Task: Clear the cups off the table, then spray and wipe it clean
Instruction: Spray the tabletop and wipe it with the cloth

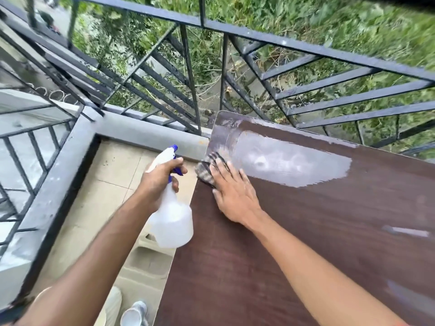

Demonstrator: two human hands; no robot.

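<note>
1. Here the person stands at the near left corner of a dark brown surface set against a metal railing on a balcony.
2. The left hand has its grip closed around the neck of a translucent white spray bottle, one finger on the blue trigger; the nozzle points toward the far side, away from the person.
3. The bottle hangs in the air just left of the surface's left edge, above the tiled floor.
4. The right hand lies flat with fingers spread, its grip wide, pressing a striped grey cloth onto the surface at the far left edge.
5. The cloth pokes out beyond the fingertips, partly over the edge.
6. Right of the cloth, a pale wet patch spreads across the far part of the surface, and smaller shiny streaks show near the right side.
7. No cups are seen on the surface.
8. Light shoes show on the floor at the near edge.
</note>
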